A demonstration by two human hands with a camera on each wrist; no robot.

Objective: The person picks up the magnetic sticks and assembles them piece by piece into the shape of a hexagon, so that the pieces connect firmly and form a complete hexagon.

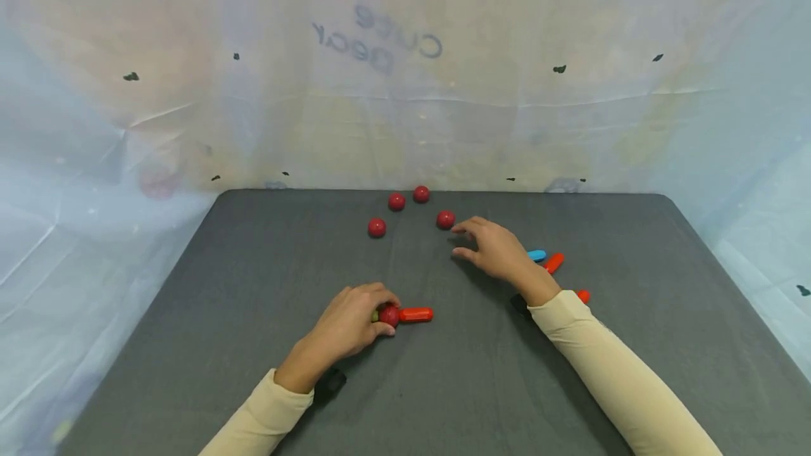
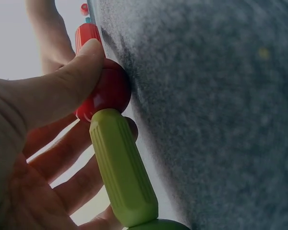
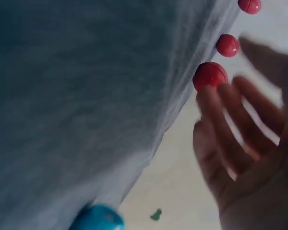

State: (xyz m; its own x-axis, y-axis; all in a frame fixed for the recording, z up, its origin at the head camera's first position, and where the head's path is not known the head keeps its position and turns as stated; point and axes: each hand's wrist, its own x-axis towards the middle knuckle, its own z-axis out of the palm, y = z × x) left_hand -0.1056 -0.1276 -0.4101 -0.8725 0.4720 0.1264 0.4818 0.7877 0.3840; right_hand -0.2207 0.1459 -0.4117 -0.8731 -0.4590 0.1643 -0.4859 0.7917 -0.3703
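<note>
My left hand (image 1: 352, 317) grips a dark red ball (image 1: 389, 315) between thumb and fingers, low over the grey table. To the ball's right a ribbed red stick (image 1: 416, 314) is joined or touching; which one, I cannot tell. On its other side sits a ribbed green stick (image 2: 124, 167), mostly hidden by the hand in the head view, with a darker green piece (image 2: 158, 224) at its end. My right hand (image 1: 494, 248) hovers with spread, slightly bent fingers, holding nothing, just right of a loose red ball (image 1: 445, 219).
More red balls (image 1: 376, 227) lie toward the table's (image 1: 266, 245) back edge. Under and beside the right forearm are a blue stick (image 1: 537, 255), an orange-red stick (image 1: 554, 263) and another orange-red piece (image 1: 583, 295), partly covered. A pale sheet (image 1: 405, 125) hangs behind the table.
</note>
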